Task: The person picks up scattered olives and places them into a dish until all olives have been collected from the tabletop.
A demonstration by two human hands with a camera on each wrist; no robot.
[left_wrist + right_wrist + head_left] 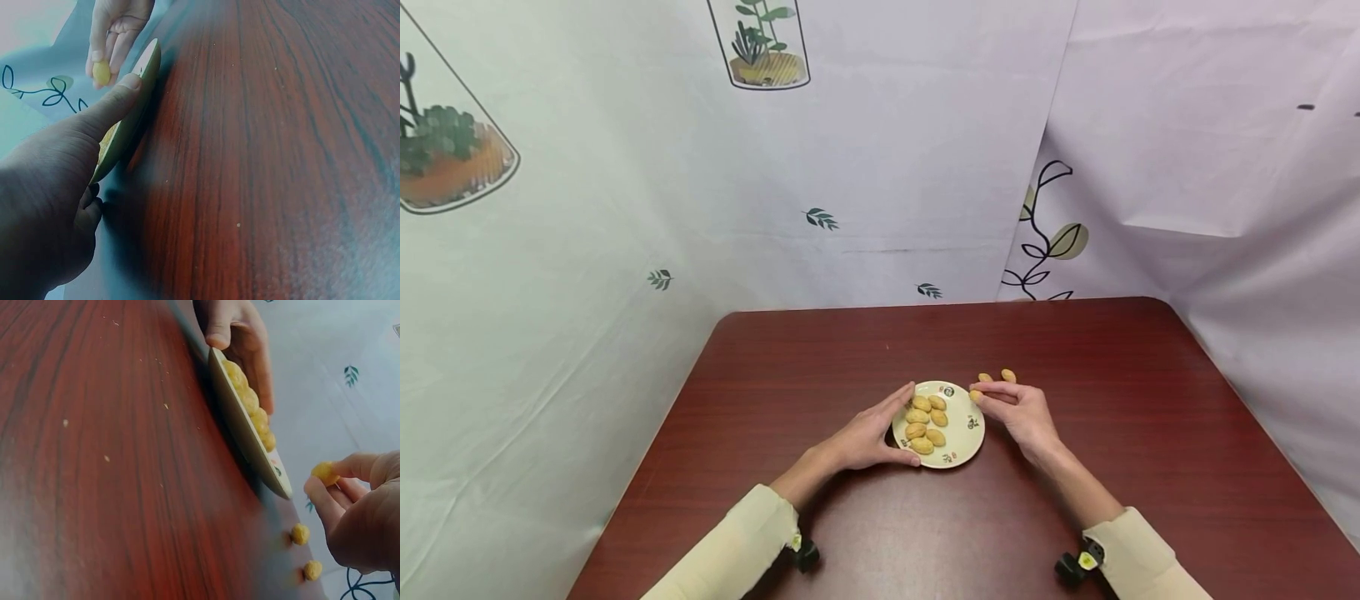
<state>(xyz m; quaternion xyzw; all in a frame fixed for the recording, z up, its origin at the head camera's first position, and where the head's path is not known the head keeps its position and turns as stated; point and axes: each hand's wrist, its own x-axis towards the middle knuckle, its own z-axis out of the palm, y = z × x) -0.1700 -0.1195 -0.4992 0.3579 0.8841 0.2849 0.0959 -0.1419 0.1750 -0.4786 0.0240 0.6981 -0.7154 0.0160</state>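
A small cream plate (958, 427) with printed motifs stands on the table, several yellow-brown oval nuts (917, 416) gathered on its left half. My left hand (867, 437) holds the plate at its left side, thumb on the near rim and fingers along the far left rim. Just off the plate's right edge, my right hand (1028, 418) pinches one nut (325, 474) between thumb and fingertips. In the right wrist view that nut is up off the table, beside the plate's rim. Two loose nuts, one (1008, 376) farther right and one (985, 377) nearer the plate, lie behind my right hand.
The dark red-brown wooden table (820, 358) has rounded far corners. Behind it and at both sides hangs pale cloth (880, 167) printed with plants and leaves. Each forearm wears a light sleeve and a small black wrist device, the right one (1078, 562) close over the table.
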